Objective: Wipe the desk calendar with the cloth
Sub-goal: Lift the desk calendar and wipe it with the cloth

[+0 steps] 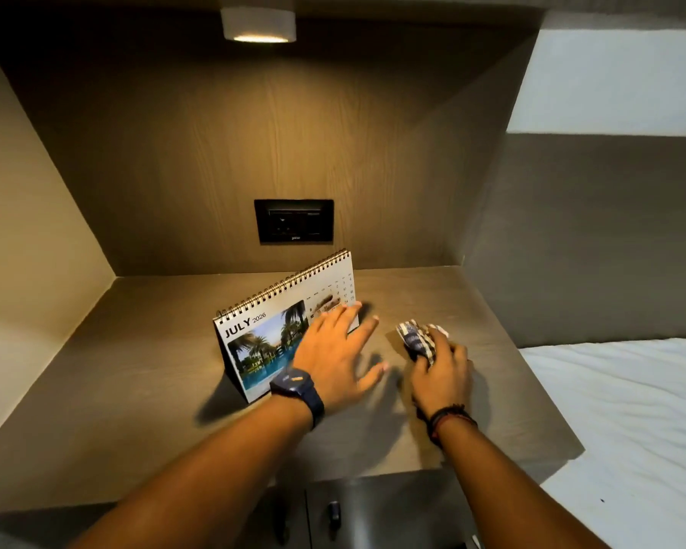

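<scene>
— Where now?
— Desk calendar [278, 334] standing on the desk [135, 370] at 12 o'clock; left hand [333, 360] spread wide over its right half, gripping nothing. Right hand [442, 376] at 1 o'clock, closed around the bunched cloth [418, 336].
— Risks?
— Could topple if pressed too hard.
— Hidden?
— Dates behind fingers; contact blurred.

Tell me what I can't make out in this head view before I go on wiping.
- Desk calendar: the left hand covers most of the date grid; the visible numbers are too small.
- Cloth: bunched in the right hand, so its full shape is hidden.
- Left hand's contact with the calendar: blurred, cannot tell.
- Socket panel: too dark for detail.
- Cabinet front: dim, cut by the bottom edge.
</scene>
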Action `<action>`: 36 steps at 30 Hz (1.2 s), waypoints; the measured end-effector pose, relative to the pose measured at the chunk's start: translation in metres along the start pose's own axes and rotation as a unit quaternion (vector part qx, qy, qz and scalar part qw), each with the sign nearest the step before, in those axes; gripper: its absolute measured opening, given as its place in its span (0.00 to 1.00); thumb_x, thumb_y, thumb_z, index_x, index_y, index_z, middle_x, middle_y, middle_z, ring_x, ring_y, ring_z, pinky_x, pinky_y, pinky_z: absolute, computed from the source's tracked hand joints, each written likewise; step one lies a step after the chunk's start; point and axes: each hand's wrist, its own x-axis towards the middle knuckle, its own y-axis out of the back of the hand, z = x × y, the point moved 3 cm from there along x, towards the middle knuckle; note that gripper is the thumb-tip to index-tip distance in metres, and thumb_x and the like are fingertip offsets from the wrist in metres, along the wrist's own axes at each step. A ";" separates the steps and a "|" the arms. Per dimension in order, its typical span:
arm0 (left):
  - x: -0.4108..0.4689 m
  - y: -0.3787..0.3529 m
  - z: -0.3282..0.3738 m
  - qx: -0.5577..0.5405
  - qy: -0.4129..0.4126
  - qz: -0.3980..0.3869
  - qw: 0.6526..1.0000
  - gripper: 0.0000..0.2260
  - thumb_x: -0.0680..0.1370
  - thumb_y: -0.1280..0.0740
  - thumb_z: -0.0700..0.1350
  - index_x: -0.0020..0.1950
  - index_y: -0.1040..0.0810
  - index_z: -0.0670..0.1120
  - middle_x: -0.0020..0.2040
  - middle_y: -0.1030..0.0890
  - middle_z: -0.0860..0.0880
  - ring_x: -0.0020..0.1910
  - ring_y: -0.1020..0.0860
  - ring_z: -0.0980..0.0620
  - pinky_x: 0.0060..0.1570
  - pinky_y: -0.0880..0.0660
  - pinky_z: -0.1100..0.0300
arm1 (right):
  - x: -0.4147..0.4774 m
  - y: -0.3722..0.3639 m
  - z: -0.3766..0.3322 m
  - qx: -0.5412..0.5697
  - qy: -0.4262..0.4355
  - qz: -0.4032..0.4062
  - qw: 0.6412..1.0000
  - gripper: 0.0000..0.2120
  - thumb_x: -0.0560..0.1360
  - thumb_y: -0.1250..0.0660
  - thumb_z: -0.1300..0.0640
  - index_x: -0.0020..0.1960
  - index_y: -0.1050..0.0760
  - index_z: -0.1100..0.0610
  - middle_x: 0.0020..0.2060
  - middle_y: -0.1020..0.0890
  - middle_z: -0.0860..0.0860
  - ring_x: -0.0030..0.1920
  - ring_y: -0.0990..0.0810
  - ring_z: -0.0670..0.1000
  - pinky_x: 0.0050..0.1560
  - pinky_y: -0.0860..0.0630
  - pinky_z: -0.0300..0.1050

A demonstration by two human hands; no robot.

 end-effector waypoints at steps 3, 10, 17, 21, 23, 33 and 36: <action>0.034 0.058 -0.026 0.026 -0.040 0.131 0.990 0.26 0.73 0.37 0.58 0.65 0.27 0.44 0.63 0.25 0.38 0.61 0.27 0.38 0.59 0.29 0.45 | -0.008 -0.016 -0.044 0.139 -0.013 0.031 0.990 0.25 0.71 0.37 0.63 0.66 0.31 0.47 0.59 0.26 0.60 0.57 0.24 0.64 0.55 0.25 0.52; 0.082 0.086 -0.093 0.142 0.068 -0.022 0.987 0.25 0.78 0.48 0.61 0.72 0.35 0.51 0.69 0.30 0.44 0.66 0.32 0.43 0.62 0.32 0.48 | -0.018 -0.059 -0.119 0.263 -0.012 0.033 0.964 0.25 0.75 0.37 0.61 0.69 0.35 0.46 0.65 0.30 0.56 0.57 0.23 0.57 0.48 0.24 0.46; 0.070 0.054 -0.106 0.112 0.048 -0.087 0.989 0.21 0.81 0.53 0.57 0.72 0.36 0.55 0.76 0.39 0.49 0.75 0.45 0.46 0.71 0.46 0.44 | -0.033 -0.089 -0.147 0.264 0.022 0.000 0.964 0.25 0.76 0.40 0.64 0.71 0.34 0.49 0.71 0.34 0.53 0.67 0.28 0.56 0.65 0.26 0.53; 0.070 0.052 -0.106 0.129 0.037 -0.089 0.987 0.23 0.80 0.53 0.59 0.73 0.40 0.56 0.78 0.45 0.50 0.76 0.51 0.46 0.73 0.52 0.42 | -0.036 -0.098 -0.138 0.265 -0.016 -0.017 0.964 0.26 0.76 0.40 0.64 0.71 0.35 0.49 0.72 0.35 0.52 0.65 0.27 0.56 0.65 0.26 0.52; 0.070 0.051 -0.106 0.133 0.035 -0.087 0.987 0.23 0.79 0.53 0.60 0.73 0.40 0.56 0.78 0.47 0.51 0.76 0.52 0.46 0.73 0.54 0.42 | -0.028 -0.097 -0.131 0.274 -0.092 -0.024 0.957 0.27 0.76 0.42 0.66 0.72 0.36 0.49 0.71 0.35 0.54 0.65 0.27 0.57 0.63 0.26 0.52; 0.069 0.053 -0.102 0.124 0.029 -0.097 0.987 0.25 0.78 0.47 0.57 0.75 0.43 0.52 0.77 0.43 0.48 0.74 0.46 0.43 0.71 0.45 0.46 | -0.049 -0.103 -0.135 0.283 -0.069 -0.031 0.956 0.28 0.74 0.39 0.66 0.72 0.36 0.49 0.70 0.34 0.53 0.65 0.27 0.56 0.65 0.27 0.53; 0.070 0.053 -0.101 0.111 0.024 -0.098 0.989 0.26 0.78 0.45 0.54 0.75 0.43 0.49 0.76 0.40 0.47 0.71 0.42 0.43 0.69 0.41 0.47 | -0.036 -0.100 -0.131 0.286 -0.098 -0.034 0.952 0.28 0.74 0.41 0.66 0.72 0.36 0.48 0.70 0.34 0.54 0.65 0.27 0.57 0.63 0.26 0.56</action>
